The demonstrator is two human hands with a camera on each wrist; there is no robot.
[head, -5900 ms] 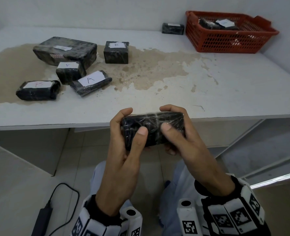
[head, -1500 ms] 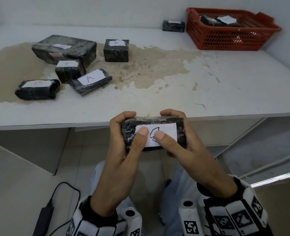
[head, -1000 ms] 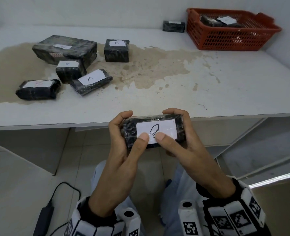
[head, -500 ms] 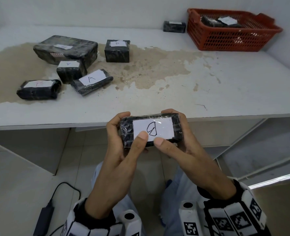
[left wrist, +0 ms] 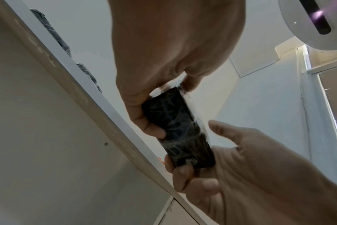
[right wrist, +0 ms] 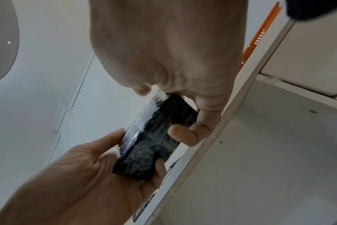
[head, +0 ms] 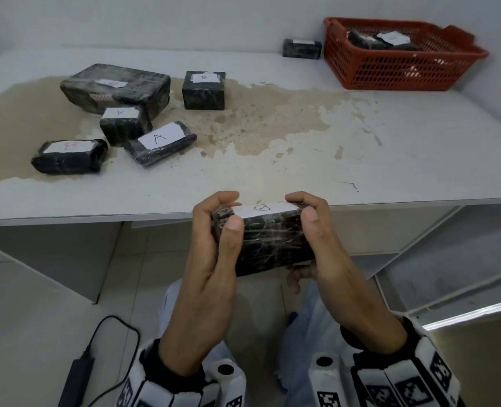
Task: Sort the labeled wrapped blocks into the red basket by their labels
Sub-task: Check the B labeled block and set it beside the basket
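Both hands hold one black wrapped block (head: 270,242) just in front of the table edge. My left hand (head: 228,212) grips its left end and my right hand (head: 303,207) its right end. Its white label (head: 262,207), marked B, faces up and away from me. The left wrist view shows the block (left wrist: 179,129) from below in the left hand (left wrist: 164,106); the right wrist view shows the same block (right wrist: 154,137) in the right hand (right wrist: 164,112). The red basket (head: 390,74) stands at the far right of the table with labeled blocks (head: 381,41) inside.
Several labeled black blocks lie at the table's left: a large one (head: 117,86), a cube (head: 203,89), a flat one marked A (head: 161,142). Another block (head: 302,48) sits left of the basket. A power adapter (head: 76,380) with cable lies on the floor.
The hands have tipped the block away from me, so its label now faces upward and the plain side faces me. The block sits slightly higher, nearer the table edge.
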